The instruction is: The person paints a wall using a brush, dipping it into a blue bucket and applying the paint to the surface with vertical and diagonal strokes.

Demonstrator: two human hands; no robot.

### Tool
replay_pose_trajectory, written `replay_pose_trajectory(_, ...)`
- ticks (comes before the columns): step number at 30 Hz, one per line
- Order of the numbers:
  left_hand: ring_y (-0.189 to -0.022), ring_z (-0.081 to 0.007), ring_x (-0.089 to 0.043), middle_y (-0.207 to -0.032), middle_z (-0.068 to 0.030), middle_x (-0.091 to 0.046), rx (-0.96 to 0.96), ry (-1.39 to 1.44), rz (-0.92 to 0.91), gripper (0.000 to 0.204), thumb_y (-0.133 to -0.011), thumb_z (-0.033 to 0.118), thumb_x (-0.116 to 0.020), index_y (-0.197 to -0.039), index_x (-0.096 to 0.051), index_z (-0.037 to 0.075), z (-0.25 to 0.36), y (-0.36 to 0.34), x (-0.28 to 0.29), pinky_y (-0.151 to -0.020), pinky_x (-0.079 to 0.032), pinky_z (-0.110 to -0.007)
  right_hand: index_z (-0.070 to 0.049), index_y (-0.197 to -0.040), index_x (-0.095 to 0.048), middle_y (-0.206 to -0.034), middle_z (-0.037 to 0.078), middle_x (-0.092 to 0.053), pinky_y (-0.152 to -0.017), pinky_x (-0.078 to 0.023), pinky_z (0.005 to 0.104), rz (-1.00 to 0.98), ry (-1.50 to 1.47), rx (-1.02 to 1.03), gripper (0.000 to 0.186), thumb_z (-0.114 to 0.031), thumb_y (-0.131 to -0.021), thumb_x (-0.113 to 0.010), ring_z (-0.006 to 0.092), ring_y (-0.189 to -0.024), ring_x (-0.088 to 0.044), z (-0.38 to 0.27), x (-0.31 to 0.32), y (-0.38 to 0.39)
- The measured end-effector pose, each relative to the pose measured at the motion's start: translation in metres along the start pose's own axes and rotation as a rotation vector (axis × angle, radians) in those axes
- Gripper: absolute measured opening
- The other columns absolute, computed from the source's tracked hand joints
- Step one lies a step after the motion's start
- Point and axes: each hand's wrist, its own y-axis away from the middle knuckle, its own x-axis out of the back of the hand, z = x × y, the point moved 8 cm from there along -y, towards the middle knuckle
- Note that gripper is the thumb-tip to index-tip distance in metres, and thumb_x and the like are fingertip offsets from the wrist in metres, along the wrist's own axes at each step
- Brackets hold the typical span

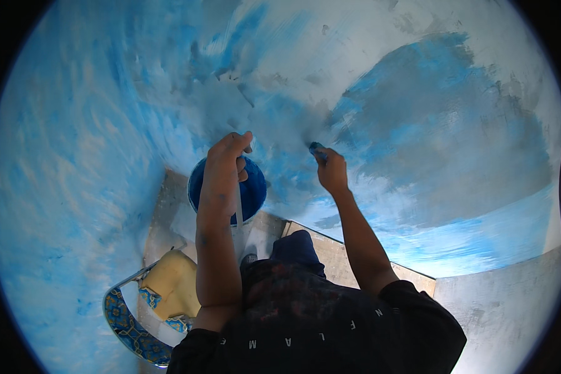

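Observation:
My left hand (227, 156) is raised and closed around the pale handle of a round bucket (253, 187) that hangs just below it, with deep blue inside; a small grey bit shows by the fingertips, too small to name. My right hand (332, 168) grips a small blue paint-stained tool (316, 148), perhaps a brush or sponge, against or very near the wall (417, 124). That wall is painted in mottled blue, grey and white, with a hazy grey patch around the tool. Both bare forearms come up from my dark-shirted body.
At the lower left stands a chair (171, 280) with a yellow pad and blue patterned upholstery. A pale concrete-like floor (162, 224) shows behind the bucket. A blue painted surface curves down the left side. A plain grey surface (492, 311) is at the lower right.

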Motion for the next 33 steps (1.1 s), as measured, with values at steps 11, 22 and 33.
replay_pose_trajectory(11, -0.057, -0.0045, -0.024, -0.069, 0.0071, -0.032, 0.061, 0.013, -0.031, 0.027, -0.095, 0.029, -0.065, -0.078, -0.050, 0.014, -0.010, 0.008, -0.001, -0.053, -0.022, -0.025, -0.001, -0.103, -0.073, -0.135, 0.024, -0.060, -0.092, -0.060, 0.0428, 0.814, 0.204, 0.524, 0.028, 0.017, -0.083, -0.064, 0.0407, -0.128, -0.058, -0.072, 0.131, -0.009)
replay_pose_trajectory(22, -0.058, -0.0046, -0.024, -0.075, 0.0064, -0.039, 0.030, 0.021, -0.119, 0.026, -0.095, 0.028, -0.066, -0.078, -0.050, 0.017, -0.005, 0.005, -0.022, -0.053, -0.021, -0.024, 0.001, -0.104, -0.072, -0.105, 0.021, -0.072, -0.080, -0.057, 0.0415, 0.095, -0.112, 0.192, 0.021, 0.005, -0.083, -0.071, 0.0358, -0.099, -0.072, -0.048, 0.082, -0.020)
replay_pose_trajectory(33, -0.054, -0.0048, -0.020, -0.063, 0.0089, -0.024, 0.008, 0.097, -0.094, 0.028, -0.093, 0.030, -0.066, -0.077, -0.052, 0.012, -0.007, 0.001, -0.032, -0.051, -0.018, -0.026, -0.001, -0.105, -0.074, -0.129, 0.022, -0.066, -0.099, -0.055, 0.0412, 0.571, 0.278, 0.508, 0.029, 0.013, -0.081, -0.065, 0.0356, -0.127, -0.061, -0.074, 0.109, 0.008)
